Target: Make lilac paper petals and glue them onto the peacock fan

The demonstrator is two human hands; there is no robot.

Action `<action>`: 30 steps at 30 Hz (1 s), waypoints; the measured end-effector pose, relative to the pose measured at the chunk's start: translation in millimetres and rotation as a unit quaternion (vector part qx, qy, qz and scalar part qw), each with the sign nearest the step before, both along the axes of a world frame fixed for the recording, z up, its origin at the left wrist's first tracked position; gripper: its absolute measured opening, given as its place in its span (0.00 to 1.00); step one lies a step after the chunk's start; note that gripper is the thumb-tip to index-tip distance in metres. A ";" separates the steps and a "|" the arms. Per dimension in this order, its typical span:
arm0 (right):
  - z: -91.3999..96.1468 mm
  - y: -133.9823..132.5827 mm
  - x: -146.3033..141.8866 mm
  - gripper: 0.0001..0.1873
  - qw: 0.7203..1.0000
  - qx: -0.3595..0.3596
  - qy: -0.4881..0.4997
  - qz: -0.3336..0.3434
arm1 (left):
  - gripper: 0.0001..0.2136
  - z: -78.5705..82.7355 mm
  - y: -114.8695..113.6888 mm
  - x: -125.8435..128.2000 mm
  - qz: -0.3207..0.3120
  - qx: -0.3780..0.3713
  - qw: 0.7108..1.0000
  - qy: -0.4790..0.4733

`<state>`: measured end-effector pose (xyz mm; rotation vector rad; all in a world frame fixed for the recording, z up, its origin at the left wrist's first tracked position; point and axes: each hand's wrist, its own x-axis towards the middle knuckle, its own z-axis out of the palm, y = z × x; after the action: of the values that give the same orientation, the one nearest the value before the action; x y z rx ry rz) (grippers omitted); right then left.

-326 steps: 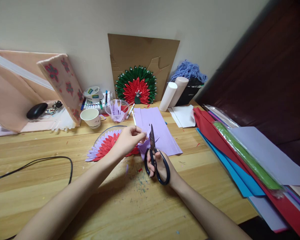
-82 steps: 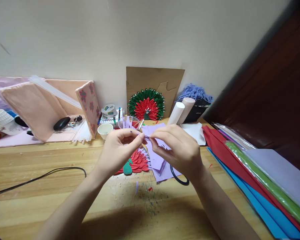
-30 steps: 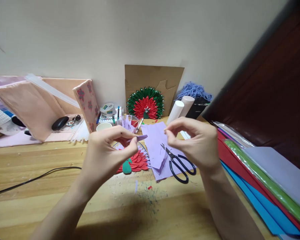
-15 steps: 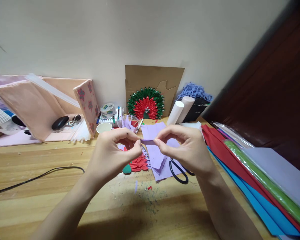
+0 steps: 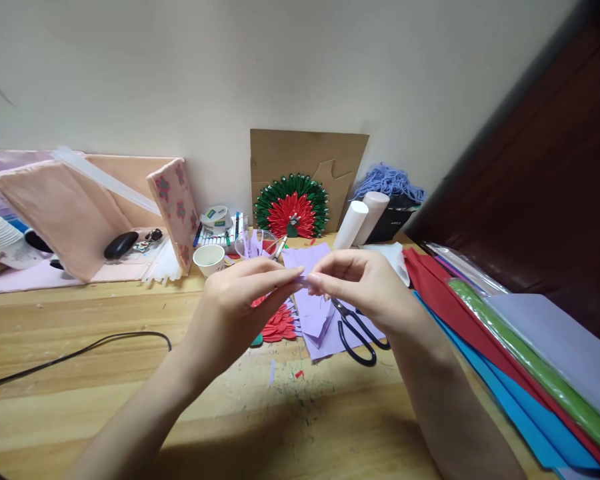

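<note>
Between my fingertips, above the table, is a small strip of purple felt or paper (image 5: 304, 281), mostly covered by the fingers. My left hand (image 5: 245, 293) pinches one end with thumb and forefinger. At the other end, my right hand (image 5: 357, 283) pinches it too, the fingertips of both hands almost touching. Under the hands lie larger purple sheets (image 5: 316, 323), with black-handled scissors (image 5: 357, 331) resting on them. A red piece with layered petals and purple fringe (image 5: 279, 323) lies partly hidden behind my left hand.
Against a cardboard panel (image 5: 310, 150) stands a green and red peacock (image 5: 293, 210). A paper cup (image 5: 209, 259), a clear bowl of purple strips (image 5: 255, 245) and white rolls (image 5: 351, 225) stand at the back. Coloured sheets (image 5: 505, 373) line the right; a black cable (image 5: 90, 350) crosses the left.
My hands have come closer together, and less of the purple strip shows between them. My left fingers have straightened, and more of the scissors and cup is visible.
</note>
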<state>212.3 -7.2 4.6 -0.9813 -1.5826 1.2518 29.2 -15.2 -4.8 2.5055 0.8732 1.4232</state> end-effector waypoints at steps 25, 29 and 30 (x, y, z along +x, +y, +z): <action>2.3 -11.3 -5.6 0.04 0.931 0.322 -0.157 -0.076 | 0.05 6.5 -4.8 1.7 0.039 -0.004 0.998 0.045; -0.3 -13.5 -10.1 0.04 0.928 0.322 -0.153 -0.107 | 0.05 6.2 -7.8 4.7 0.061 -0.019 0.997 0.032; -1.2 -13.8 -11.0 0.04 0.926 0.325 -0.150 -0.121 | 0.05 6.3 -8.5 4.7 0.069 -0.025 0.997 0.026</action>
<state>201.3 -21.1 3.4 -0.9117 -1.8642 0.3566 33.9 -23.7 1.4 2.4999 1.0972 1.3606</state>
